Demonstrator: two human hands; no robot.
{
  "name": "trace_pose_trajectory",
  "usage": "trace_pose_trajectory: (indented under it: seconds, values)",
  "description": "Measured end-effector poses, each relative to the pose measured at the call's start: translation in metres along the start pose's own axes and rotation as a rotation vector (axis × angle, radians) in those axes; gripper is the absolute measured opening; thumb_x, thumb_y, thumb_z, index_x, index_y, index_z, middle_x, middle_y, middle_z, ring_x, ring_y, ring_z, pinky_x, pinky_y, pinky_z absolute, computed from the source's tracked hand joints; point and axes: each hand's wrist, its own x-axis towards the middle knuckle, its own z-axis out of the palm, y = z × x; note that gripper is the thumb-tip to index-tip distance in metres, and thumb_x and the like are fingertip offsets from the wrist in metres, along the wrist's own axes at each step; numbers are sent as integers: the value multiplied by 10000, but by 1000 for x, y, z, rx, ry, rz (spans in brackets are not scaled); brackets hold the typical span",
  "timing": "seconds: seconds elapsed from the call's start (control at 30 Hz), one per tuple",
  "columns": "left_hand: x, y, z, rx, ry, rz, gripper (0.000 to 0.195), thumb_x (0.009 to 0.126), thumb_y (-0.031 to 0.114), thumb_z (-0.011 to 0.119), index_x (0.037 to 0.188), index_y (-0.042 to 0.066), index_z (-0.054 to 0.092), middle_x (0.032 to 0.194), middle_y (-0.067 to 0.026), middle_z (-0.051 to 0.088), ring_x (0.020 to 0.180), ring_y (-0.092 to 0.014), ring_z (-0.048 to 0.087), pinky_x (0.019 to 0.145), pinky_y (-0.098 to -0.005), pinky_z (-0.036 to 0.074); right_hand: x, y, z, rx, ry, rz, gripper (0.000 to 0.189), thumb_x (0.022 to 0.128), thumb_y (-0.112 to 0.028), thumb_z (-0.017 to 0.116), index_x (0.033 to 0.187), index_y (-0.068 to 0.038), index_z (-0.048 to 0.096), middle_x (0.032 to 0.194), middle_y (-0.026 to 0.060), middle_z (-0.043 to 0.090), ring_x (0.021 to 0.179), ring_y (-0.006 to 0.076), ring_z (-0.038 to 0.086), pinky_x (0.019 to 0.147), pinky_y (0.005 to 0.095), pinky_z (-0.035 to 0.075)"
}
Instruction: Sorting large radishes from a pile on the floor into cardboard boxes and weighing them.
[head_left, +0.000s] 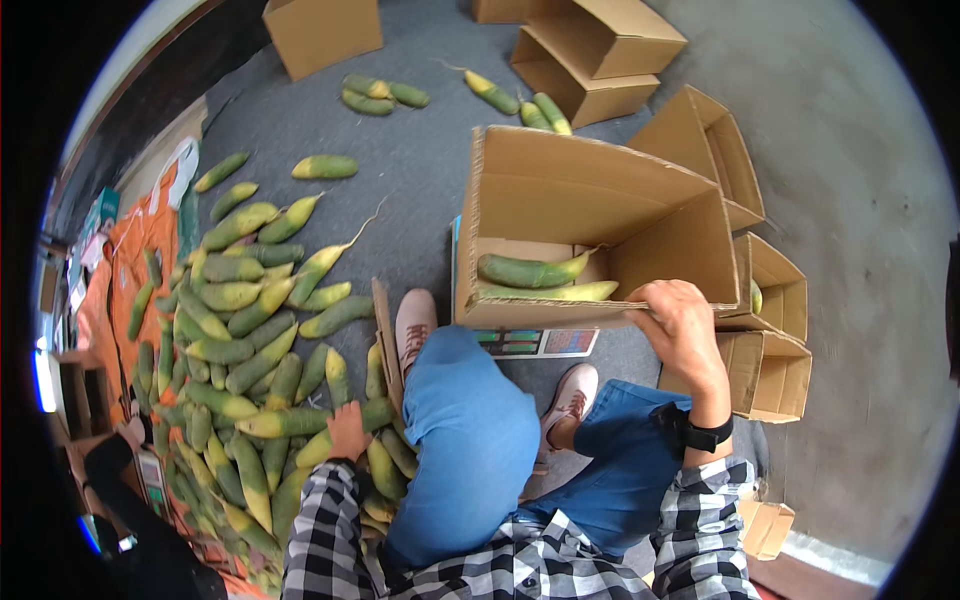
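Observation:
My left hand (349, 432) is on the near right side of a large heap of green radishes (259, 367), its fingers around one long green radish (379, 412) with a yellowish end. The hand covers that radish's middle. My right hand (679, 322) grips the near top edge of an open cardboard box (592, 187), thumb outside. Two green radishes (532, 271) lie side by side at the bottom of this box. Under the box is a digital scale (536, 343), its display and keypad panel showing in front.
Several open cardboard boxes (769, 371) lie along the right side, with more boxes (600, 45) at the back. Loose radishes (325, 166) are scattered on the grey floor covering (405, 157). Orange sheeting (131, 300) spreads at left. Another person's dark sleeve (131, 495) shows at lower left.

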Motion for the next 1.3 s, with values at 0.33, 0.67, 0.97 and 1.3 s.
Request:
trace_pose_trajectory:
  seconds: [0.33,0.67,0.97,1.3]
  values:
    - [-60,-38,-97,-788,696,-182,714,654,200,806,1224,-52,457,1162,-186,560,1051,-288,555,915,-378,425,-5,6,-1,69,29,-29,129,758,-145,660,771,-56,566,705,97,571,726,295,569,687,392,437]
    - [-142,74,-382,-1429,1375,696,415,889,79,571,1246,-82,435,1256,-164,495,1091,-253,535,995,-389,413,-16,14,8,38,110,-45,173,708,-197,683,727,-78,559,700,91,594,726,295,597,663,399,456]
    - [-77,310,-456,-816,393,1004,404,762,59,714,1125,-18,556,1087,-80,617,990,-171,592,873,-316,471,-24,16,19,25,188,-15,143,719,-202,664,720,-86,580,688,76,605,713,273,615,655,379,463]
    - [26,385,-409,76,195,831,573,635,240,808,1028,-19,483,963,-252,616,969,-395,589,833,-428,475,-25,7,13,57,131,24,84,748,-151,549,767,-125,627,735,46,639,754,236,645,723,367,468]
